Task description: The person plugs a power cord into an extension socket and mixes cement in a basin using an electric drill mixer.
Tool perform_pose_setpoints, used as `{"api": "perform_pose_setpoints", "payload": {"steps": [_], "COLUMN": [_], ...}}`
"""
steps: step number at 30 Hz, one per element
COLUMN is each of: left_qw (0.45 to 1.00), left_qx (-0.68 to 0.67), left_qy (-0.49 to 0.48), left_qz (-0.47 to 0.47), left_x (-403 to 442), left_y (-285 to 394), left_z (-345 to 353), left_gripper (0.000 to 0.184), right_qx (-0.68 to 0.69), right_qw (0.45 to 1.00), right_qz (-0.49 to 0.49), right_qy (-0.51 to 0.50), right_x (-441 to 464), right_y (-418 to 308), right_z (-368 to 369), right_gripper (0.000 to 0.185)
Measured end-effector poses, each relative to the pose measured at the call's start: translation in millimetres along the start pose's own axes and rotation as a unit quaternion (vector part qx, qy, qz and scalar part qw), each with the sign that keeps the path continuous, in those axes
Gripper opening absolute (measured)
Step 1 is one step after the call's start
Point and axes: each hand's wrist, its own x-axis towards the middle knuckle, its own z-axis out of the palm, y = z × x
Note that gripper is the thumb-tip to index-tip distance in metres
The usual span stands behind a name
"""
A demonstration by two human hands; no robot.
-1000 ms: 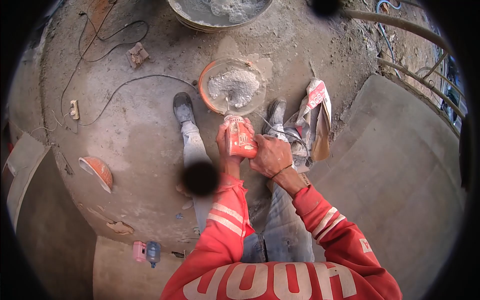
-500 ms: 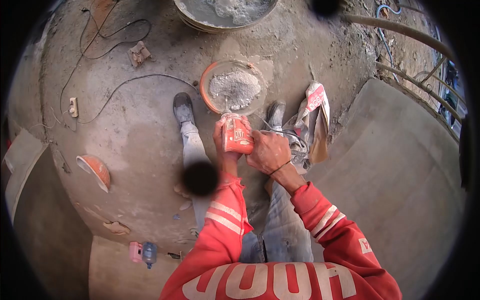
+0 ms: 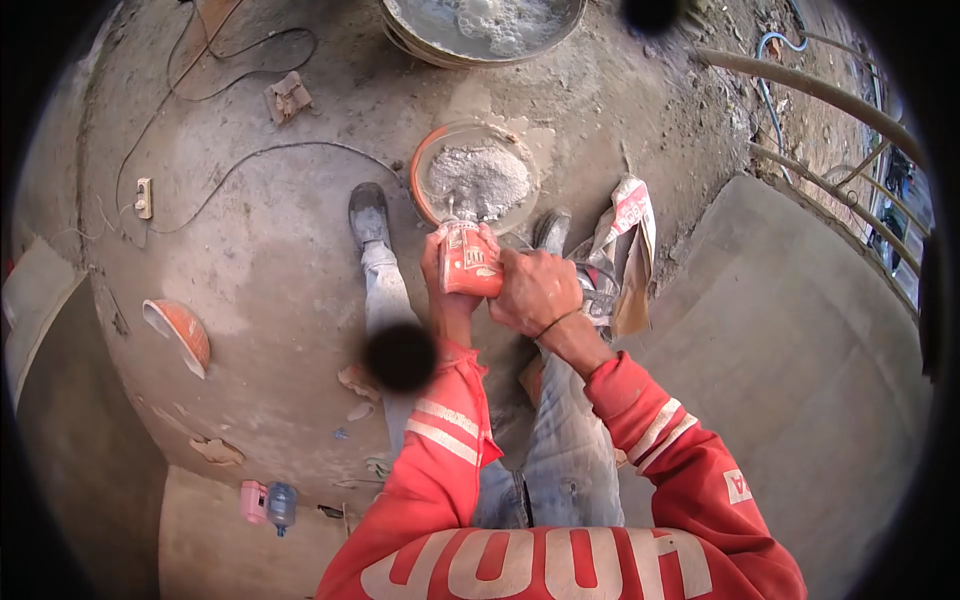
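Note:
A dusty red power drill is held low in front of me, its thin shaft pointing down into a round orange-rimmed tub. Pale grey-white powder lies heaped in the tub with wetter mix around it. My left hand wraps the drill's body near its front end. Around the rear handle, my right hand is closed; the trigger is hidden under its fingers. Just right of the tub, a torn, printed paper bag lies crumpled beside my shoe.
A large bucket of cloudy, foamy water stands beyond the tub. A black cable crosses the floor near a white socket block. An orange bowl lies tipped at left. Metal bars edge the right side.
The view has shifted slightly, so the tub and bucket sit a little further right. Both hands keep their hold on the drill, whose shaft stays in the tub.

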Motion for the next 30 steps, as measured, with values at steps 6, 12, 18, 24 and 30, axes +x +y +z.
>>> {"api": "perform_pose_setpoints", "payload": {"steps": [6,12,18,24,30], "left_qw": [1.000,0.997,0.997,0.994,0.991], "left_qx": [-0.003,0.051,-0.007,-0.025,0.044], "left_qy": [-0.003,-0.056,-0.011,0.061,0.085], "left_qz": [0.010,-0.007,-0.077,-0.084,-0.091], "left_x": [1,17,37,48,55], "left_y": [14,31,23,13,6], "left_z": [3,24,30,36,50], "left_gripper": [0.056,0.056,0.054,0.039,0.020], "right_qx": [0.006,0.021,0.027,0.042,0.094], "right_qw": [1.000,1.000,0.998,0.993,0.985], "right_qz": [-0.018,0.011,0.063,0.107,0.143], "right_qy": [-0.001,0.017,-0.001,-0.010,0.002], "right_x": [5,13,18,20,18], "right_y": [-9,-22,-10,-1,7], "right_z": [5,-4,-13,-11,-15], "right_gripper": [0.027,0.028,0.027,0.029,0.027]}}
